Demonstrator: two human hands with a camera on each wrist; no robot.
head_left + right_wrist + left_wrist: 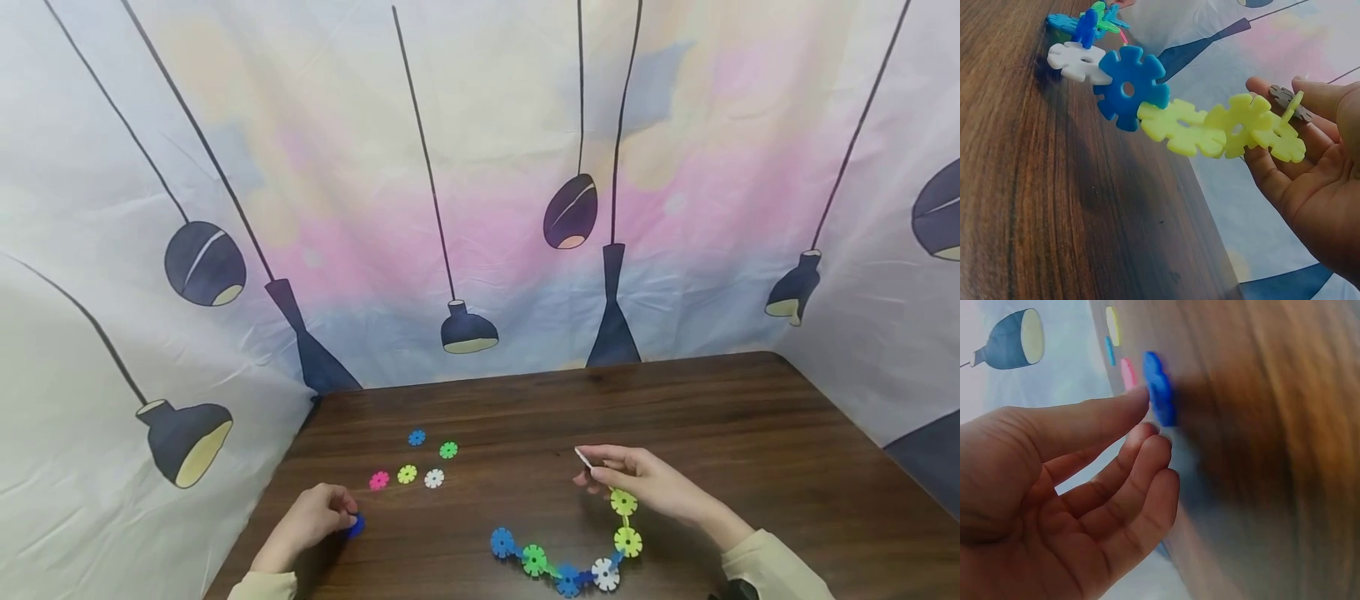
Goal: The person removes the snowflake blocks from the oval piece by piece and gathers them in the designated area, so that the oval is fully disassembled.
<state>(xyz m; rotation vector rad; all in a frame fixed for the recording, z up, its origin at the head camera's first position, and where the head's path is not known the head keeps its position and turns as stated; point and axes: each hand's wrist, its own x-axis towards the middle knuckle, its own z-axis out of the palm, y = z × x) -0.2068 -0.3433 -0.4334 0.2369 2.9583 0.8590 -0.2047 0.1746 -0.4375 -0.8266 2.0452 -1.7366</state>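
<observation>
Dark-blue disc (357,526), lower left: your left hand (309,518) pinches it, your right hand (654,483) the white disc (583,457) ending the chain (534,561). Likely fetching; next, joining calls for crosswise alignment.

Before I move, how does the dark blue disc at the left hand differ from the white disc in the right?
Joining: the dark blue disc is apart from the linked chain; the white disc is at its yellow end. Pose: from the head camera, the white disc shows nearly edge-on, the dark blue disc more of its face. Shared: both have notched rims.
</observation>
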